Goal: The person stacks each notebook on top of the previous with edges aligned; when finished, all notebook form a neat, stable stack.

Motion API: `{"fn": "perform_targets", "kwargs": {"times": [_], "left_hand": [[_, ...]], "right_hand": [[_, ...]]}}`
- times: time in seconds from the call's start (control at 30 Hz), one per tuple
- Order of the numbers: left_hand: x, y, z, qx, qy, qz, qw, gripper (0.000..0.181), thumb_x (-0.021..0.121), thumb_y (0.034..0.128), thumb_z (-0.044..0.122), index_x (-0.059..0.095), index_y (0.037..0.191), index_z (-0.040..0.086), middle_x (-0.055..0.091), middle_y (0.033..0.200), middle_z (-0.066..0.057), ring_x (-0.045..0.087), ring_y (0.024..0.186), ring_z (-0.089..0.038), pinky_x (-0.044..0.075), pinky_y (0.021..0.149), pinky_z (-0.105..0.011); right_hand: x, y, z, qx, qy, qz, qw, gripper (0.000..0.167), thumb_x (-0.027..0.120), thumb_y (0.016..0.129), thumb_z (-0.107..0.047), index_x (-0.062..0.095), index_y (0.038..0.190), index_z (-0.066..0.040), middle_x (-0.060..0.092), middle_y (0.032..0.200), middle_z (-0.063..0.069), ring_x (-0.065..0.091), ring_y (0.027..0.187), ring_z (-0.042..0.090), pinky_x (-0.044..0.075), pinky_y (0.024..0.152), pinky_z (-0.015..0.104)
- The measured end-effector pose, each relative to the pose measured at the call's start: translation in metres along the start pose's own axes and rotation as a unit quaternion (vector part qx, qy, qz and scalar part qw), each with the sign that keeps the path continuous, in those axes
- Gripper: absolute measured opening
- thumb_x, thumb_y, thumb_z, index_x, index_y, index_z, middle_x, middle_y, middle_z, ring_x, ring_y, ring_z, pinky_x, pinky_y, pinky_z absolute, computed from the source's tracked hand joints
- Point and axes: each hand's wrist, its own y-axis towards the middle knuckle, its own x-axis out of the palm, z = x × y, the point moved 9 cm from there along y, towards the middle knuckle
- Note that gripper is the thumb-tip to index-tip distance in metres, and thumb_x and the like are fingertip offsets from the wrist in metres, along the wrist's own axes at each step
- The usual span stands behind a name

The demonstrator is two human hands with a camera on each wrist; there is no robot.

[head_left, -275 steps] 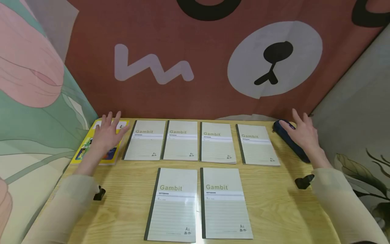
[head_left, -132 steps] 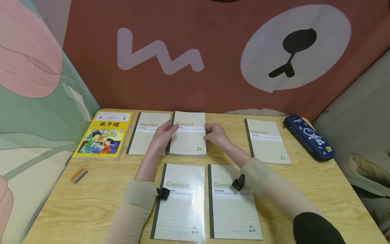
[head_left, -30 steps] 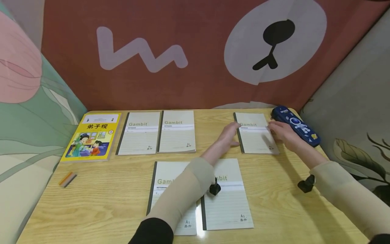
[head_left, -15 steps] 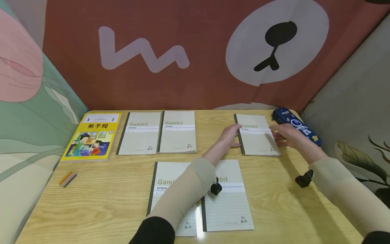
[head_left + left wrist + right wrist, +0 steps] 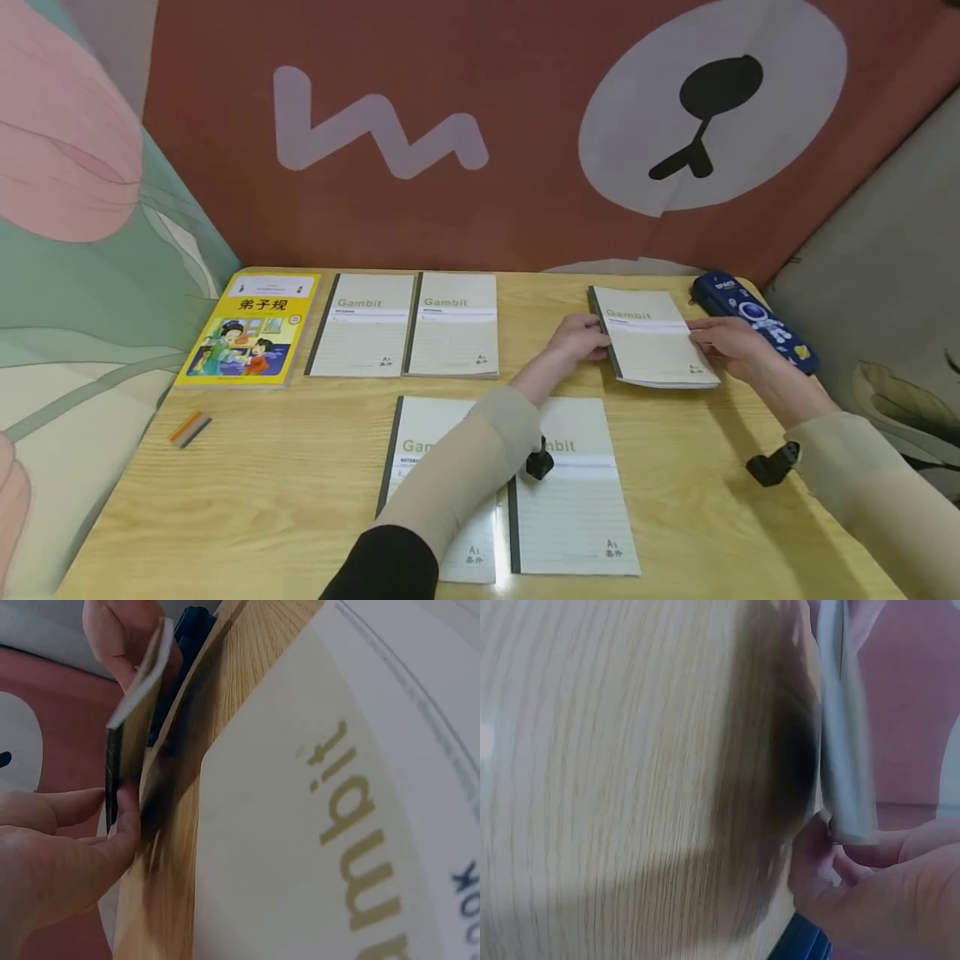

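Observation:
A pale Gambit notebook (image 5: 651,337) is held just above the table at the back right, its near edge bowed. My left hand (image 5: 576,342) pinches its dark spine side between thumb and fingers, which the left wrist view shows from the side. On the opposite edge, my right hand (image 5: 738,346) pinches the notebook too; in the right wrist view thumb and fingers close on its page edges. A shadowed gap shows under it in both wrist views. Beneath my left forearm lie two more notebooks, one at the front middle (image 5: 577,508) and one partly covered (image 5: 472,546).
At the back left lie a yellow picture-cover book (image 5: 247,329) and two Gambit positions side by side, the left notebook (image 5: 360,329) and a thicker-edged notebook (image 5: 453,329). A small striped block (image 5: 191,429) lies nearer. The blue pencil case (image 5: 753,317) sits right of my right hand.
Both hands have closed on the back-right notebook and raised it off the table, its near edge tipping toward me. Earlier, the third back-row notebook was moved left onto the second. The view shifted slightly.

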Motion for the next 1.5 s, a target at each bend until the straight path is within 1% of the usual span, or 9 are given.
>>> {"fn": "perform_targets", "kwargs": {"times": [0.1, 0.33, 0.53, 0.67, 0.8, 1.0, 1.2, 1.3, 1.5], "left_hand": [[-0.012, -0.002, 0.008, 0.016, 0.025, 0.022, 0.9993, 0.053, 0.062, 0.0951, -0.009, 0.052, 0.147, -0.003, 0.069, 0.119, -0.021, 0.071, 0.109, -0.035, 0.06, 0.099, -0.044], [-0.045, -0.019, 0.031, 0.049, 0.065, 0.019, 0.9965, 0.061, 0.058, 0.0969, -0.006, 0.043, 0.155, 0.002, 0.063, 0.122, -0.015, 0.067, 0.097, -0.02, 0.061, 0.096, -0.043], [-0.076, -0.041, 0.047, 0.063, 0.107, 0.025, 0.992, 0.059, 0.057, 0.0996, -0.001, 0.042, 0.157, 0.006, 0.058, 0.128, -0.012, 0.063, 0.094, -0.016, 0.061, 0.097, -0.041], [-0.098, -0.052, 0.054, 0.078, 0.145, 0.047, 0.9852, 0.057, 0.056, 0.1022, 0.006, 0.042, 0.157, 0.009, 0.058, 0.134, -0.012, 0.066, 0.091, -0.017, 0.061, 0.096, -0.044], [-0.124, -0.063, 0.059, 0.085, 0.162, 0.071, 0.9806, 0.055, 0.056, 0.1029, 0.01, 0.044, 0.157, 0.011, 0.058, 0.136, -0.011, 0.067, 0.097, -0.02, 0.061, 0.097, -0.046], [-0.169, -0.081, 0.062, 0.085, 0.153, 0.111, 0.9782, 0.052, 0.056, 0.1024, 0.011, 0.049, 0.154, 0.013, 0.06, 0.134, -0.012, 0.065, 0.108, -0.022, 0.062, 0.089, -0.035], [-0.206, -0.096, 0.061, 0.092, 0.127, 0.142, 0.9774, 0.049, 0.055, 0.1024, 0.011, 0.052, 0.152, 0.013, 0.059, 0.131, -0.012, 0.063, 0.104, -0.02, 0.06, 0.086, -0.031], [-0.219, -0.103, 0.059, 0.086, 0.121, 0.15, 0.9775, 0.049, 0.054, 0.104, 0.013, 0.051, 0.153, 0.015, 0.057, 0.129, -0.011, 0.061, 0.104, -0.019, 0.059, 0.087, -0.033], [-0.239, -0.11, 0.051, 0.07, 0.126, 0.165, 0.9758, 0.048, 0.052, 0.1063, 0.02, 0.049, 0.154, 0.016, 0.057, 0.127, -0.009, 0.056, 0.104, -0.018, 0.055, 0.087, -0.03]], "right_hand": [[0.009, -0.001, -0.01, -0.023, 0.023, -0.005, 0.9995, 0.061, 0.043, 0.108, -0.008, 0.017, 0.161, 0.006, 0.06, 0.081, -0.023, 0.054, 0.076, -0.004, 0.052, 0.072, 0.018], [0.036, -0.008, -0.032, -0.054, 0.09, -0.004, 0.9944, 0.062, 0.047, 0.108, -0.01, 0.02, 0.163, 0.0, 0.067, 0.088, -0.024, 0.064, 0.084, -0.004, 0.058, 0.075, 0.019], [0.066, -0.021, -0.049, -0.106, 0.192, -0.055, 0.9741, 0.066, 0.052, 0.107, -0.007, 0.018, 0.163, 0.003, 0.073, 0.097, -0.017, 0.068, 0.09, 0.0, 0.058, 0.078, 0.02], [0.086, -0.026, -0.062, -0.124, 0.237, -0.065, 0.9614, 0.066, 0.053, 0.106, -0.007, 0.02, 0.162, 0.004, 0.075, 0.1, -0.014, 0.068, 0.092, 0.001, 0.058, 0.079, 0.021], [0.107, -0.029, -0.075, -0.13, 0.268, -0.071, 0.9518, 0.058, 0.054, 0.106, -0.008, 0.033, 0.159, 0.0, 0.076, 0.102, -0.012, 0.069, 0.094, 0.003, 0.058, 0.081, 0.022], [0.144, -0.026, -0.095, -0.142, 0.306, -0.101, 0.9361, 0.028, 0.054, 0.106, -0.007, 0.06, 0.133, -0.005, 0.077, 0.103, -0.006, 0.07, 0.096, 0.009, 0.058, 0.083, 0.025], [0.177, -0.022, -0.115, -0.152, 0.288, -0.114, 0.9386, 0.044, 0.052, 0.106, -0.007, 0.047, 0.148, 0.004, 0.076, 0.106, -0.005, 0.069, 0.098, 0.011, 0.058, 0.085, 0.026], [0.188, -0.021, -0.122, -0.161, 0.269, -0.122, 0.9416, 0.049, 0.051, 0.107, -0.007, 0.041, 0.152, 0.007, 0.075, 0.107, -0.006, 0.068, 0.101, 0.01, 0.058, 0.086, 0.026], [0.206, -0.022, -0.13, -0.171, 0.222, -0.138, 0.95, 0.049, 0.052, 0.107, -0.012, 0.043, 0.152, 0.004, 0.07, 0.122, -0.002, 0.066, 0.113, 0.014, 0.057, 0.094, 0.028]]}}
